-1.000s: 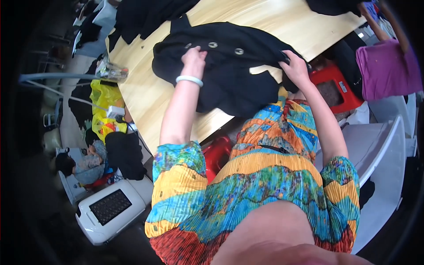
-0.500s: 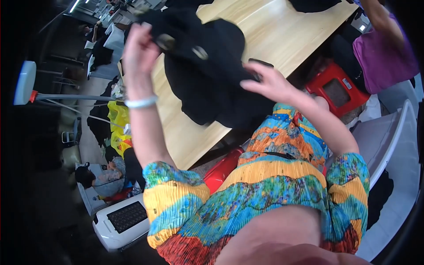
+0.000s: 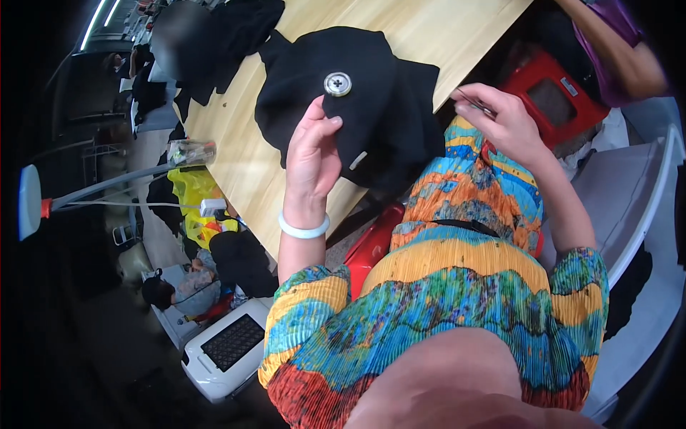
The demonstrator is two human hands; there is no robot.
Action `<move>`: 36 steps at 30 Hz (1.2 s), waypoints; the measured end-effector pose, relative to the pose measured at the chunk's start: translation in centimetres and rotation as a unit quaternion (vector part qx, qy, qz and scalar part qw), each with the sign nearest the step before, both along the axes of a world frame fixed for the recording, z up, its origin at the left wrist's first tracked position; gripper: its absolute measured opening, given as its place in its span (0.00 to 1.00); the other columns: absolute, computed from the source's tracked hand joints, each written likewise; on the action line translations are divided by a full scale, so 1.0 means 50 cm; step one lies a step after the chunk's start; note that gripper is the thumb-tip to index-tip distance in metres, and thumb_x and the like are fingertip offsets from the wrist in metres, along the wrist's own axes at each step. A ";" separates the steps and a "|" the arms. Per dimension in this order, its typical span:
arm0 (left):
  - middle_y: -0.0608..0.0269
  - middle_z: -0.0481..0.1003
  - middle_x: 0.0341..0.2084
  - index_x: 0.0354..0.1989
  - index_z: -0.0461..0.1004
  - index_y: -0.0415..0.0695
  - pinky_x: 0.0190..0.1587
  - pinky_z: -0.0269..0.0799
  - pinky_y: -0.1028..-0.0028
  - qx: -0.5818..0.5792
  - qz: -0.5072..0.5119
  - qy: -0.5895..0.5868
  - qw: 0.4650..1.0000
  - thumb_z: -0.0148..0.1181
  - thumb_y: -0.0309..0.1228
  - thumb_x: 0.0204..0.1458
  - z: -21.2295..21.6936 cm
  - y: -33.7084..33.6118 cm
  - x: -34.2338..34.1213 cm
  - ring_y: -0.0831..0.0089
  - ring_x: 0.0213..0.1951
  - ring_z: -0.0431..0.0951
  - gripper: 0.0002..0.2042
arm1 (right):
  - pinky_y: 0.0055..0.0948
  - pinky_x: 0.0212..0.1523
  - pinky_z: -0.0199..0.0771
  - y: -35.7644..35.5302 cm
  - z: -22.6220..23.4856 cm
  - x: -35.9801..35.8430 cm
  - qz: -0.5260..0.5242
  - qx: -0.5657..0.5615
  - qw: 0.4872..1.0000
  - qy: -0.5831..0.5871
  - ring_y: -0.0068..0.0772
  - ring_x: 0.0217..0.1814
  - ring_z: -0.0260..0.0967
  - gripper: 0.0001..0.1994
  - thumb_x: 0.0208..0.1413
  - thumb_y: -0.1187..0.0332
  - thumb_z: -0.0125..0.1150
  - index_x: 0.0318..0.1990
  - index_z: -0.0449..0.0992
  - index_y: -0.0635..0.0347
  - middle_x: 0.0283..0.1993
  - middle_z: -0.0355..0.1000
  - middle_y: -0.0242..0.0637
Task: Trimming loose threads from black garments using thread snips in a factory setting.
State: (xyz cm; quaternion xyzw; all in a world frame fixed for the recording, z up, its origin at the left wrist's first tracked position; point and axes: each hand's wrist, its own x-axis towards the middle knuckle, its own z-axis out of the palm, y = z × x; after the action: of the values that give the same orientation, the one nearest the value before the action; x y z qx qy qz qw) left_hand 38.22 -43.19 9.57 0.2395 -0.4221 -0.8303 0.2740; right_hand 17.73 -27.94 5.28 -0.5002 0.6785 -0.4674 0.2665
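Note:
A black garment (image 3: pixel 307 79) lies bunched over the table's near side and hangs partly past its edge. My left hand (image 3: pixel 314 154) is closed on its edge, thumb and fingers pinching the cloth just below a large round button (image 3: pixel 337 84) with a pale rim. Lower on the cloth a second button (image 3: pixel 359 161) shows edge-on. My right hand (image 3: pixel 506 121) is off to the right of the garment, closed on a small thin dark tool (image 3: pixel 480 106) that looks like thread snips; its tips point toward the cloth. A pale bracelet circles my left wrist.
More black clothing (image 3: pixel 229 43) is heaped at the table's far left. A clear bag (image 3: pixel 191 152) sits at the left edge of the wooden table (image 3: pixel 239 168). At right are a red plastic stool (image 3: pixel 518 89), a grey bin (image 3: pixel 614 200) and another person's arm (image 3: pixel 607 50).
The garment has come down and flattened, with its button now turned up. My left hand has moved right and lower, while my right hand has drawn right, away from the cloth.

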 end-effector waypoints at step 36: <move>0.69 0.69 0.28 0.31 0.67 0.36 0.32 0.63 0.86 -0.421 0.066 -0.152 0.892 0.53 0.18 0.45 -0.043 0.074 0.014 0.86 0.29 0.67 0.05 | 0.24 0.27 0.69 -0.102 0.050 0.122 0.063 -0.266 0.956 0.106 0.31 0.25 0.68 0.11 0.42 0.69 0.60 0.34 0.71 0.61 0.33 0.66 0.34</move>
State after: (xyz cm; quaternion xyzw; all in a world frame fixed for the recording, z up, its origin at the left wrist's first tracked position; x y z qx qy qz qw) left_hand 38.92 -39.50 7.45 0.2519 -0.7519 -0.5083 0.3359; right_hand 23.81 -33.03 7.80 -0.6416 0.5213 -0.5570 0.0794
